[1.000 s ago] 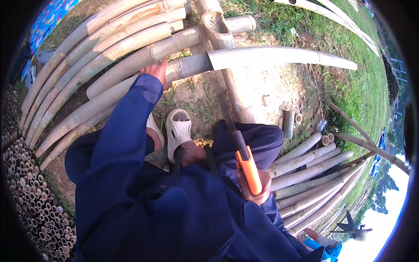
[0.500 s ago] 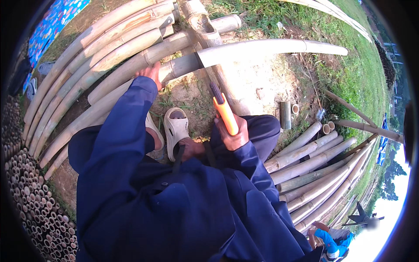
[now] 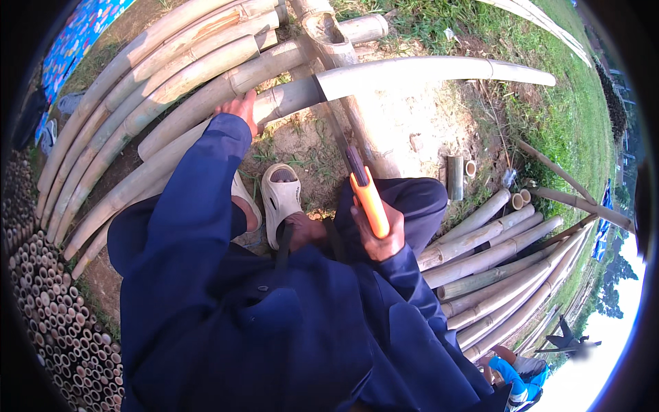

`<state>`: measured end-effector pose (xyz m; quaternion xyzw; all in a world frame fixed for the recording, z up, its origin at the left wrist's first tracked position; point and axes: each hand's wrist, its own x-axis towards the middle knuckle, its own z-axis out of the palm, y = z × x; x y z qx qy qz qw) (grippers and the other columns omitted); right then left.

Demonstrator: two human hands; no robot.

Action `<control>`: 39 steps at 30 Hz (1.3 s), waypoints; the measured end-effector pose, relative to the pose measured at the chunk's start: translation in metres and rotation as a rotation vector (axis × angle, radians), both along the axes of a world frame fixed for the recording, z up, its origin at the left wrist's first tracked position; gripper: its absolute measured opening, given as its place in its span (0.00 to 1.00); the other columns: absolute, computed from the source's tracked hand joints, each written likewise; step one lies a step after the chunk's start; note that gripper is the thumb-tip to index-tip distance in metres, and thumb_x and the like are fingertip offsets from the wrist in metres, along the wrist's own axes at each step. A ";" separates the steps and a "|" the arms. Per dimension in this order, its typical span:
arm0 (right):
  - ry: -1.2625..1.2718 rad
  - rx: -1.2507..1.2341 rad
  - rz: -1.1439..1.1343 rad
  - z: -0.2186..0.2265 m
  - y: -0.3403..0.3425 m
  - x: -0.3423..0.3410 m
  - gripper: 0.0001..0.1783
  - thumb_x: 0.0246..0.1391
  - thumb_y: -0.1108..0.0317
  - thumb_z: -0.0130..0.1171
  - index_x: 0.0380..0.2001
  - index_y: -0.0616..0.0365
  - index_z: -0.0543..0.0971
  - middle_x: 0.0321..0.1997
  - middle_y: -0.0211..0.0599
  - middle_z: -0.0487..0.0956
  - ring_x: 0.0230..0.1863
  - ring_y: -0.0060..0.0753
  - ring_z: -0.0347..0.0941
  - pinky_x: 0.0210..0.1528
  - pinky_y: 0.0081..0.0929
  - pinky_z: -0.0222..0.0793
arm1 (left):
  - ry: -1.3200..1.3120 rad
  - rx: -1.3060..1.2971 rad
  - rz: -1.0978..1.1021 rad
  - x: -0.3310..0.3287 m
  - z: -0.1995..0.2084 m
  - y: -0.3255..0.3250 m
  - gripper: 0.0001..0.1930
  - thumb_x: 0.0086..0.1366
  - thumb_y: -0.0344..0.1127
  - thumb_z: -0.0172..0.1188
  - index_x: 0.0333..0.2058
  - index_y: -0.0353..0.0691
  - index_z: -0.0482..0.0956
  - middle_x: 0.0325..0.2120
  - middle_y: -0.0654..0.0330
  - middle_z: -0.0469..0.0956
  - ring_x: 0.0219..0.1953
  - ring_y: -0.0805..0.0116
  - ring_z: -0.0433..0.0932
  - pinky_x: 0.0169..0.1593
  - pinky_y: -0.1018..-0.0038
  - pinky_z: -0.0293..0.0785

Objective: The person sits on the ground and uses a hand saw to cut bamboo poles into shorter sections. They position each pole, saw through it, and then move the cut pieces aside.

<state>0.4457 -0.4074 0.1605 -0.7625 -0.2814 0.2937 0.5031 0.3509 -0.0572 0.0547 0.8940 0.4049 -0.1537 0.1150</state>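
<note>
A long pale bamboo pole (image 3: 439, 70) runs from the lower left to the upper right in front of me. My left hand (image 3: 239, 111) is wrapped over it left of the middle, pressing it down. In my right hand (image 3: 382, 232), closed around the orange handle, is a hand saw (image 3: 371, 202). Its narrow dark blade points away from me and meets the pole at the edge between its shaded and sunlit parts. The pole crosses a thicker notched bamboo piece (image 3: 367, 141) lying underneath. How deep the blade sits cannot be made out.
Several long bamboo poles (image 3: 147, 86) lie at the left, with more (image 3: 494, 254) at the right. A stack of cut bamboo tubes (image 3: 65, 323) fills the lower left. Two short pieces (image 3: 455, 177) lie on the ground. My sandalled foot (image 3: 281, 199) is below the pole. Another person (image 3: 518, 378) is at the lower right.
My right hand has drawn the saw back toward my body and slightly right, baring more blade below the pole. My left hand stays on the pole; the whole view has shifted slightly.
</note>
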 end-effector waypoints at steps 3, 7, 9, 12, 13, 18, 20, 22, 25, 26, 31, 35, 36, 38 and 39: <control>-0.082 -0.006 0.069 0.051 -0.064 -0.014 0.20 0.59 0.74 0.63 0.55 0.65 0.81 0.40 0.49 0.87 0.45 0.41 0.87 0.50 0.28 0.78 | 0.007 -0.014 0.013 0.007 0.008 0.006 0.42 0.52 0.42 0.75 0.66 0.53 0.66 0.44 0.44 0.84 0.51 0.39 0.81 0.59 0.47 0.71; -0.061 -0.100 0.010 0.016 -0.024 -0.002 0.11 0.59 0.72 0.64 0.43 0.68 0.82 0.29 0.48 0.83 0.28 0.41 0.81 0.36 0.32 0.75 | -0.029 -0.024 0.000 0.011 0.007 0.008 0.42 0.51 0.43 0.77 0.65 0.52 0.67 0.45 0.45 0.84 0.52 0.39 0.81 0.59 0.47 0.72; -0.091 -0.057 0.043 0.003 0.006 0.004 0.09 0.59 0.72 0.64 0.38 0.69 0.80 0.24 0.48 0.79 0.23 0.39 0.75 0.31 0.34 0.71 | -0.008 -0.054 -0.018 0.011 0.007 0.011 0.43 0.51 0.44 0.77 0.65 0.52 0.67 0.46 0.45 0.84 0.53 0.39 0.80 0.60 0.48 0.72; -0.018 -0.105 0.016 0.020 -0.036 -0.016 0.13 0.58 0.74 0.64 0.45 0.69 0.81 0.30 0.46 0.83 0.29 0.38 0.81 0.36 0.30 0.75 | -0.017 -0.063 0.003 -0.002 0.006 0.001 0.45 0.50 0.46 0.78 0.66 0.51 0.66 0.48 0.45 0.83 0.55 0.41 0.79 0.62 0.48 0.69; -0.016 -0.076 0.006 0.026 -0.050 -0.016 0.14 0.58 0.74 0.64 0.47 0.69 0.82 0.32 0.46 0.85 0.31 0.38 0.83 0.38 0.30 0.76 | -0.046 -0.018 0.022 0.001 0.009 0.012 0.45 0.50 0.46 0.78 0.66 0.51 0.66 0.48 0.44 0.83 0.56 0.41 0.79 0.62 0.48 0.69; -0.067 -0.133 0.017 0.031 -0.039 -0.008 0.12 0.58 0.74 0.63 0.44 0.67 0.82 0.30 0.47 0.84 0.29 0.38 0.83 0.35 0.30 0.76 | 0.052 -0.070 0.013 0.020 0.011 0.014 0.45 0.50 0.47 0.78 0.66 0.49 0.66 0.48 0.45 0.83 0.56 0.42 0.79 0.63 0.51 0.70; -0.060 -0.011 0.013 0.004 0.010 0.011 0.09 0.60 0.72 0.64 0.30 0.67 0.76 0.19 0.40 0.73 0.21 0.29 0.62 0.27 0.32 0.66 | 0.072 -0.104 -0.016 0.025 0.026 0.015 0.45 0.52 0.46 0.77 0.67 0.49 0.66 0.49 0.47 0.83 0.56 0.44 0.80 0.62 0.52 0.70; 0.004 -0.061 -0.001 0.012 0.008 0.003 0.07 0.60 0.72 0.64 0.34 0.67 0.78 0.21 0.41 0.75 0.24 0.30 0.65 0.30 0.31 0.68 | 0.034 -0.099 -0.007 0.014 0.025 0.018 0.45 0.52 0.47 0.77 0.67 0.48 0.66 0.49 0.48 0.83 0.56 0.45 0.80 0.62 0.52 0.70; -0.159 -0.057 0.043 0.027 -0.055 -0.017 0.15 0.59 0.73 0.63 0.49 0.67 0.82 0.34 0.46 0.86 0.37 0.35 0.85 0.42 0.28 0.78 | 0.018 -0.059 0.004 0.012 0.030 0.019 0.45 0.51 0.47 0.78 0.66 0.47 0.66 0.49 0.48 0.83 0.55 0.45 0.80 0.62 0.52 0.71; -0.161 -0.089 0.055 0.040 -0.070 -0.022 0.18 0.58 0.73 0.63 0.52 0.67 0.81 0.38 0.49 0.86 0.43 0.38 0.86 0.46 0.29 0.78 | 0.036 -0.050 -0.001 0.012 0.027 0.013 0.44 0.51 0.47 0.78 0.66 0.47 0.67 0.49 0.48 0.83 0.55 0.45 0.81 0.62 0.52 0.71; -0.104 -0.043 0.020 0.006 0.001 0.006 0.07 0.60 0.73 0.63 0.35 0.67 0.78 0.22 0.44 0.77 0.20 0.38 0.67 0.29 0.34 0.69 | 0.009 -0.077 -0.033 0.018 0.022 0.013 0.42 0.50 0.47 0.78 0.63 0.46 0.69 0.47 0.47 0.84 0.53 0.45 0.81 0.60 0.52 0.72; 0.071 -0.083 0.043 0.015 0.001 -0.003 0.07 0.60 0.73 0.64 0.37 0.67 0.79 0.24 0.43 0.79 0.25 0.26 0.69 0.32 0.31 0.71 | 0.004 -0.078 -0.042 0.010 0.029 0.013 0.42 0.50 0.46 0.78 0.62 0.46 0.69 0.46 0.47 0.84 0.53 0.44 0.81 0.60 0.52 0.73; -0.019 -0.016 0.017 0.016 -0.020 -0.014 0.13 0.59 0.74 0.65 0.46 0.68 0.81 0.31 0.46 0.84 0.31 0.28 0.79 0.37 0.28 0.75 | 0.028 -0.073 -0.033 0.010 0.030 0.019 0.42 0.50 0.46 0.78 0.62 0.46 0.69 0.47 0.47 0.84 0.53 0.44 0.81 0.60 0.52 0.73; -0.073 -0.049 0.022 0.023 -0.053 -0.018 0.18 0.58 0.74 0.65 0.51 0.68 0.81 0.35 0.48 0.85 0.37 0.32 0.84 0.41 0.28 0.77 | 0.057 -0.083 -0.017 0.013 0.029 0.017 0.45 0.49 0.47 0.78 0.64 0.46 0.68 0.48 0.46 0.83 0.54 0.43 0.81 0.60 0.53 0.73; -0.064 -0.074 -0.019 0.027 -0.058 -0.021 0.17 0.58 0.74 0.64 0.51 0.68 0.81 0.34 0.48 0.85 0.36 0.33 0.84 0.41 0.28 0.77 | 0.062 -0.090 -0.016 0.016 0.026 0.019 0.47 0.48 0.47 0.79 0.66 0.46 0.67 0.49 0.45 0.83 0.54 0.43 0.81 0.61 0.54 0.73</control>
